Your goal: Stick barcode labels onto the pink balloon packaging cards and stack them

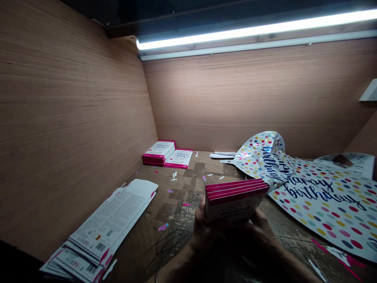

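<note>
A small stack of card packets [235, 196] with pink edges and a dark script print stands tilted up between my two hands, near the front of the bench. My left hand [201, 222] is closed around its left side. Around the lower right corner, my right hand [260, 224] grips the same stack; its fingertips are mostly hidden in shadow. Just to the right lie white foil balloons [324, 204] with coloured dots and "happy birthday" lettering. One crumpled dotted balloon [262, 157] rises behind the stack.
Matching packets [160, 151] are piled at the back left corner. Long flat printed cards [112, 224] lie in a spread pile along the left wall. Pink and white paper scraps [163, 226] dot the wooden bench [191, 177]. A light tube [250, 29] runs overhead.
</note>
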The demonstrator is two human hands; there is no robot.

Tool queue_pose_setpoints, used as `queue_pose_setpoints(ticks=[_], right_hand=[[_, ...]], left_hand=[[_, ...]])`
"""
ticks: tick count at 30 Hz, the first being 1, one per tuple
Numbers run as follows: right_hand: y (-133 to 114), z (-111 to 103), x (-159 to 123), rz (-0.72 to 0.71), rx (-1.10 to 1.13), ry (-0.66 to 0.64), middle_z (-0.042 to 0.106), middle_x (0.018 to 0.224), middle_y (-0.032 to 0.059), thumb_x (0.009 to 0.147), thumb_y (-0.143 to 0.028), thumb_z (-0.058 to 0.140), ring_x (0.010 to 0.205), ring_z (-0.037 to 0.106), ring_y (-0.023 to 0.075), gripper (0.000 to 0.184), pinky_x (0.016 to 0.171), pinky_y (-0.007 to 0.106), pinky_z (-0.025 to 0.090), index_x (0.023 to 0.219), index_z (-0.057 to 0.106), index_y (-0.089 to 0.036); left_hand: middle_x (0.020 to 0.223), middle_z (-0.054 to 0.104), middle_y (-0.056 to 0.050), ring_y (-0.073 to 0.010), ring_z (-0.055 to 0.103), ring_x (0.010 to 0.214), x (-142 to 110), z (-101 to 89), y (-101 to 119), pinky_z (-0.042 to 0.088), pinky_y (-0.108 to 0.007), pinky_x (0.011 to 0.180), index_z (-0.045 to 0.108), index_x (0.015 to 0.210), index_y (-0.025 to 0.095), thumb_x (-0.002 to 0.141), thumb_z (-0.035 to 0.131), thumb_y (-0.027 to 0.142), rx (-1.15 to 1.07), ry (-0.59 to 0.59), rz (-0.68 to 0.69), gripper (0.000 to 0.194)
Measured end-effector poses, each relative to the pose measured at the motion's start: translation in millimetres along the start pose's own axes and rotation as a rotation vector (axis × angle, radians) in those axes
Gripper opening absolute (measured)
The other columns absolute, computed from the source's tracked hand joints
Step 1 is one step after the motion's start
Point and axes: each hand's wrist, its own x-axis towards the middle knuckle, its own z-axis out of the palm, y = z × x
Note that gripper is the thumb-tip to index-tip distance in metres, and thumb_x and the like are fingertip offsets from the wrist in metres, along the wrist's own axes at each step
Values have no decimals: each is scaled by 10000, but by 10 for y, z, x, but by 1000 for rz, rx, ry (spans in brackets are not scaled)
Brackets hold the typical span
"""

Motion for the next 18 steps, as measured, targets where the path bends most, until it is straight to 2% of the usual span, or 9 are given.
queue_pose_setpoints(ticks=[10, 18], right_hand=[[6, -1, 11, 22, 13, -14, 655, 819, 15, 547, -194, 711, 804, 579, 243, 320, 677, 323, 482, 845, 596, -202], [-18, -10, 9, 13, 24, -29, 643, 793, 10, 572, -196, 704, 783, 575, 229, 285, 654, 311, 479, 830, 586, -203]], left_hand=[[888, 651, -40, -222, 603, 779, 17, -7, -3, 557, -328, 610, 551, 988, 160, 556, 791, 226, 28, 0, 55, 499], [852, 653, -37, -213, 601, 761, 15, -3, 29, 542, -308, 604, 567, 983, 153, 542, 795, 211, 23, 8, 83, 500]])
